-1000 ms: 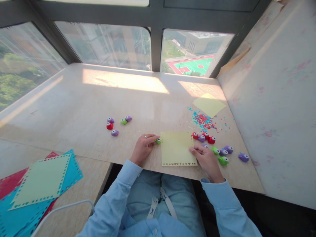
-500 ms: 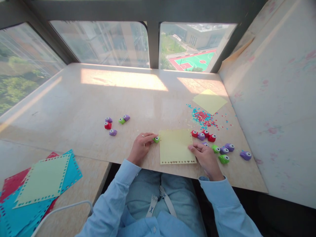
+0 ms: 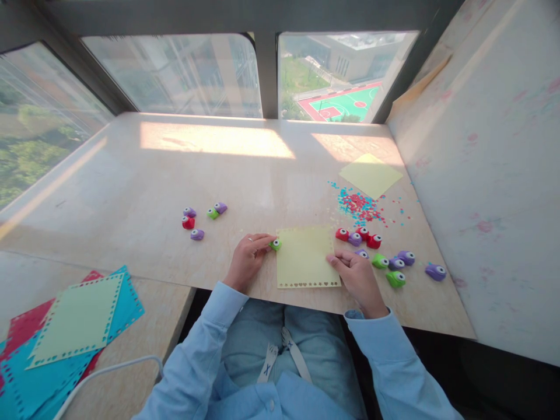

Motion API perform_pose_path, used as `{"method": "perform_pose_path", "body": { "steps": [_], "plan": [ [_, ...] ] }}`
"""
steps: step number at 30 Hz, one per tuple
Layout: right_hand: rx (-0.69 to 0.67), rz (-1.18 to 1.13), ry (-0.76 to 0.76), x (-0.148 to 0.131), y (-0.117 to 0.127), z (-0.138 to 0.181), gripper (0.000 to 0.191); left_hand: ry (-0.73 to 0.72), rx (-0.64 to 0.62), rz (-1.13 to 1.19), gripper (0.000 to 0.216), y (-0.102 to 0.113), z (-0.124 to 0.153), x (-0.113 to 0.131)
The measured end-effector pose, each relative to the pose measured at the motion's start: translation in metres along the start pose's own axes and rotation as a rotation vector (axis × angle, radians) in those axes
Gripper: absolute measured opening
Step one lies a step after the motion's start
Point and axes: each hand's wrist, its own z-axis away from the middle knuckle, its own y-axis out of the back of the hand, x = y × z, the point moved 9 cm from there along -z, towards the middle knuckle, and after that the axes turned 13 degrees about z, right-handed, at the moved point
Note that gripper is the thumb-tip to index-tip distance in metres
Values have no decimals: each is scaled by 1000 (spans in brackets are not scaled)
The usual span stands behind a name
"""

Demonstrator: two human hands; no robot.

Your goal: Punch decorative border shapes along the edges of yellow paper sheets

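The left hand [image 3: 247, 256] closes thumb and fingertips on a small green punch [image 3: 275, 244], which sits against the left edge of a yellow sheet [image 3: 306, 259] near its upper corner. The sheet lies flat on the stone table [image 3: 153, 175], directly in front of the person. A row of heart-shaped holes [image 3: 308, 284] runs along its near edge.

Across the sheet from the punch, the right hand [image 3: 356, 277] rests with curled fingers on the right edge. Whether it pinches the paper or only presses it down cannot be told.

Just beyond the right hand's fingertips stand red and purple punches [image 3: 356, 236] in a short line. To the right of that hand lie two green punches [image 3: 396, 279] and several purple punches [image 3: 406, 256], the outermost [image 3: 436, 271] a little apart from the others. Farther from the person, behind the line of punches, red and blue confetti [image 3: 361, 205] is scattered over the table. A second yellow sheet [image 3: 370, 175] lies just past it, near the pale wall [image 3: 481, 175].

To the left of the gripped punch, well apart, is a loose group of five punches [image 3: 188, 222]: red, green and purple. Much farther left and nearer the person, on a lower surface, lies a stack of coloured sheets [image 3: 72, 318] with punched borders. Windows [image 3: 175, 76] run along the far side of the table.
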Motion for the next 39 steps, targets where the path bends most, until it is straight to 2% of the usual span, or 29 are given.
{"method": "perform_pose_path", "body": {
  "steps": [11,13,16,18,20,22,25,29,39],
  "plan": [
    [-8,43,25,-7,-3,5,48,39,-6,-21,24,-1,-2,6],
    [84,224,103,-18,6,11,49,66,12,-14,28,2,-1,4],
    [294,574,253,-44,21,26,47,98,23,32,30,3,0,1],
    [362,698,370,-61,19,35,43,91,17,60,29,1,-2,3],
    [328,750,541,-75,5,39,35,59,7,58,27,-2,-4,6],
    [236,775,724,-83,-15,42,29,26,0,35,24,-5,-8,11],
    [142,790,862,-80,-38,41,24,16,-4,17,21,-9,-12,13],
    [130,802,893,-69,-48,38,21,49,-7,61,21,-7,-11,11],
    [160,787,899,-63,-46,42,24,108,-75,120,24,-1,-2,7]
  ]
}}
